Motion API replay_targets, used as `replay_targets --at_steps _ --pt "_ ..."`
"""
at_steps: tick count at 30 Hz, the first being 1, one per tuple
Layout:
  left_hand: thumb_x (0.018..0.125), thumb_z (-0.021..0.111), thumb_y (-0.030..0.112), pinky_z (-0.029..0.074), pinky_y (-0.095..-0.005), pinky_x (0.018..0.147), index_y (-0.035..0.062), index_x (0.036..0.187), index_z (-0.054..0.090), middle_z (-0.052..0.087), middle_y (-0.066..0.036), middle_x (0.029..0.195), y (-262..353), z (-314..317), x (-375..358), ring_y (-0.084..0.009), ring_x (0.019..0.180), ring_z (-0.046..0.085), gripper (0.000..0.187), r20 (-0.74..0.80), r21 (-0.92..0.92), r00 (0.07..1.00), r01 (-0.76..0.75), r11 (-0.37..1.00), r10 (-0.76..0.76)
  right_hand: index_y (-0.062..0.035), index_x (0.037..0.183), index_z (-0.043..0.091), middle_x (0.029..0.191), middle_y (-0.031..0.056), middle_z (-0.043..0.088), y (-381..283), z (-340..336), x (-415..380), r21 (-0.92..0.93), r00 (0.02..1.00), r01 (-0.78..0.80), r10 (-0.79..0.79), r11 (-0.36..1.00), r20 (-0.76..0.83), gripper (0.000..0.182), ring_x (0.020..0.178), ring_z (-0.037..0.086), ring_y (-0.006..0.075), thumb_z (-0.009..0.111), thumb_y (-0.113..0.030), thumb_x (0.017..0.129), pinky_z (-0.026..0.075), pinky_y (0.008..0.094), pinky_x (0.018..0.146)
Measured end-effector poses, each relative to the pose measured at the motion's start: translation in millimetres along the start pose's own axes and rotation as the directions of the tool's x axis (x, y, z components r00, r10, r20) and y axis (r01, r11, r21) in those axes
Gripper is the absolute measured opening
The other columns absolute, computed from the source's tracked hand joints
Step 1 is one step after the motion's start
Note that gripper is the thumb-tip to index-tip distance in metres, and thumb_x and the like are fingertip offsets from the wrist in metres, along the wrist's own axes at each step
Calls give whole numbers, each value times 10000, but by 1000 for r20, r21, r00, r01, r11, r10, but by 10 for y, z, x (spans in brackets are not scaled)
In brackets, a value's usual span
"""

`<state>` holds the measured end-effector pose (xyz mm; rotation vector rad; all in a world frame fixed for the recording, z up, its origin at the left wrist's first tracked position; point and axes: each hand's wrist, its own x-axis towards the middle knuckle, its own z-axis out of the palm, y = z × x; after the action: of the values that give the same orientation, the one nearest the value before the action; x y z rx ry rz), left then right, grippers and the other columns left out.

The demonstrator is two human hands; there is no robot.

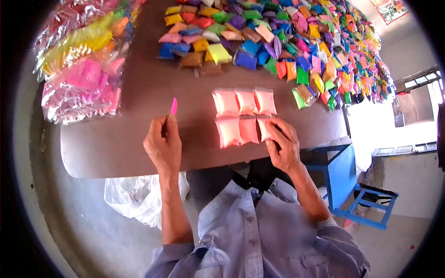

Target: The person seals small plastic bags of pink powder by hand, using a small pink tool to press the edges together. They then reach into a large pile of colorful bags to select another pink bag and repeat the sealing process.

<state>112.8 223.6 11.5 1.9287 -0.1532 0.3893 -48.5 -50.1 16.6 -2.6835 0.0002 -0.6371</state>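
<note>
My left hand (164, 141) is closed, pinching a slim bright pink pointed strip (174, 105) that sticks up past the thumb; its lower part is hidden by the fingers. Salmon-pink packets (225, 103) of soft material in clear bags lie on the table in two touching rows of three. At the near row's right end, my right hand (285, 143) has its thumb and fingers on a packet (264, 128), partly covering it. The other packets of that row (229, 131) lie flat to its left.
A large heap of small colourful packets (303, 44) covers the brown table's (139, 92) far right. Big clear bags of coloured packets (85, 76) lie at the left. A blue stool (343, 178) stands right, and a clear plastic bag (134, 197) hangs below the front edge.
</note>
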Motion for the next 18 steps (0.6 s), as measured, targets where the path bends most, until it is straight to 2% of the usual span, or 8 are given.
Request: replay_targets --at_steps 8,9,11,17,18 --pt "967 702 107 445 -289 568 3 924 665 553 -97 651 41 -29 17 -141 568 503 118 32 19 999 -4 1000 3 -30 1250 676 1331 168 606 -73 -10 32 -40 1000 -6 7 999 18 382 1185 605 375 632 -145 888 459 483 1048" --pt "967 702 107 445 -289 568 3 924 665 553 -97 651 59 -34 17 -141 568 503 118 30 19 999 -18 1000 17 -30 1250 676 1331 168 606 -87 -14 33 -39 1000 -6 6 999 3 382 1185 605 375 632 -145 888 459 483 1048" --pt "983 688 94 400 -265 568 -25 914 652 522 -39 668 89 -37 31 -75 634 464 142 63 21 998 -19 1000 18 -36 1255 675 1335 164 607 -90 -29 38 -42 999 -36 37 998 32 379 1195 603 376 620 -149 897 451 494 1060" --pt "973 687 82 406 -280 543 -21 915 648 564 -71 665 76 -45 39 -85 609 483 124 65 62 997 -50 997 46 23 1300 614 1327 221 595 -25 -17 -29 10 998 -44 44 999 -39 494 1197 592 414 633 -168 845 448 509 1069" --pt "962 696 71 419 -296 539 -2 916 652 566 -83 659 77 -41 43 -125 576 504 98 64 70 997 -48 996 43 23 1289 615 1320 217 600 -10 -31 -47 55 997 -52 55 997 -55 488 1188 592 418 632 -156 835 456 505 1060"
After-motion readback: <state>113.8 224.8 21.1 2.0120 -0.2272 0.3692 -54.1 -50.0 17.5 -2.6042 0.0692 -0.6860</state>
